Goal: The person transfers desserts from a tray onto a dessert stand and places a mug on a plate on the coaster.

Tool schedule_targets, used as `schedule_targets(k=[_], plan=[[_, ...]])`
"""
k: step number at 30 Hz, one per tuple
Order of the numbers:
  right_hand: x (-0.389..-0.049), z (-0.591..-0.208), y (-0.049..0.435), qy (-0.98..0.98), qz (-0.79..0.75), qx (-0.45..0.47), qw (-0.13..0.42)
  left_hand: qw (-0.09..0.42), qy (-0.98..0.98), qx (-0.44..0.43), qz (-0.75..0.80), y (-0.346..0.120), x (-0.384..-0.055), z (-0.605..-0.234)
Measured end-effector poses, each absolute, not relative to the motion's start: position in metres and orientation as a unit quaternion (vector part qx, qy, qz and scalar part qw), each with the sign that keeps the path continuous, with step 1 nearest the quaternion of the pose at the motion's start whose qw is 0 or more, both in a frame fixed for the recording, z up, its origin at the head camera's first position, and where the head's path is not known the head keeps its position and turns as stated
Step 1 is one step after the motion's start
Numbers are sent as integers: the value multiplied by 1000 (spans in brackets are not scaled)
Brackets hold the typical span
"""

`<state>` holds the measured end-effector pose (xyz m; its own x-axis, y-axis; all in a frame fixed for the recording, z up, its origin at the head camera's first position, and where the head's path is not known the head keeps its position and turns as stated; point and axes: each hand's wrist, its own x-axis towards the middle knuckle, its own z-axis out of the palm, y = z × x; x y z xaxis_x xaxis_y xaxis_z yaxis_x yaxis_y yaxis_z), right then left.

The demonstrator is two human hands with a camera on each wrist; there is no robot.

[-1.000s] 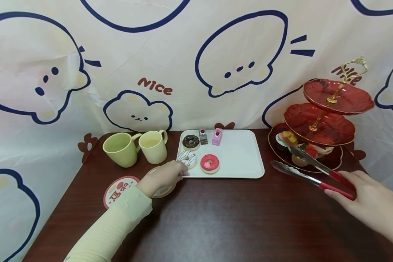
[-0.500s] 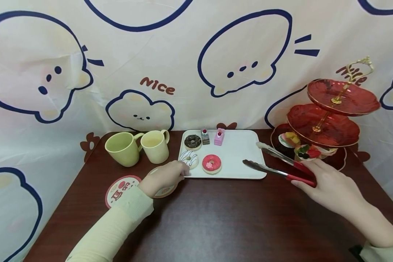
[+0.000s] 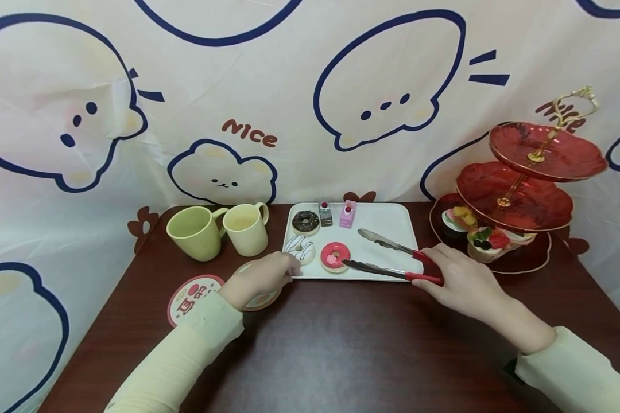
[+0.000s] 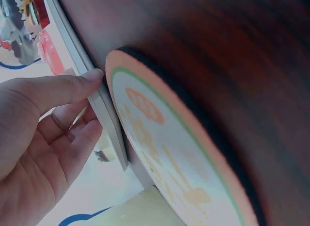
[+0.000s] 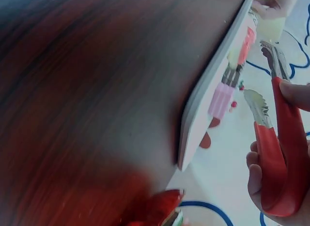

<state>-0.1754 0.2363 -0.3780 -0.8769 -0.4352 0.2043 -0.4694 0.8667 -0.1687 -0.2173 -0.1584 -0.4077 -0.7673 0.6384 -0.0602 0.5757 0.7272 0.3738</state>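
Note:
My left hand (image 3: 262, 278) pinches the near left corner of a white tray (image 3: 387, 217); in the left wrist view its thumb lies along the rim (image 4: 107, 112) and the other fingers curl behind. My right hand (image 3: 460, 281) grips metal tongs with red handles (image 3: 415, 278), the two arms spread apart and nothing between them. One tip overlaps the right edge of the pink-iced donut (image 3: 343, 251) in the head view. Beside that lie a white striped donut (image 3: 307, 253) and a chocolate donut (image 3: 313, 225). A brown cake slice (image 3: 326, 217) and a pink one (image 3: 347, 219) sit along the tray's back.
At the right stands a three-tier red stand (image 3: 537, 221), several cupcakes (image 3: 488, 244) on its lowest plate. Left of the tray are a green mug (image 3: 193, 238) and a cream mug (image 3: 246, 235). Two round coasters (image 3: 183, 298) lie in front of them, one partly under my left forearm.
My right hand has moved left with the tongs, from beside the cupcakes to over the tray near the pink donut. The left hand stays at the tray's corner.

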Motion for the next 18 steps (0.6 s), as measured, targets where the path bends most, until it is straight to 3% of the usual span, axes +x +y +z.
schedule_targets(k=[18], plan=[[-193, -391, 210, -955, 103, 270, 60, 103, 928, 316, 167, -157, -217, -405]])
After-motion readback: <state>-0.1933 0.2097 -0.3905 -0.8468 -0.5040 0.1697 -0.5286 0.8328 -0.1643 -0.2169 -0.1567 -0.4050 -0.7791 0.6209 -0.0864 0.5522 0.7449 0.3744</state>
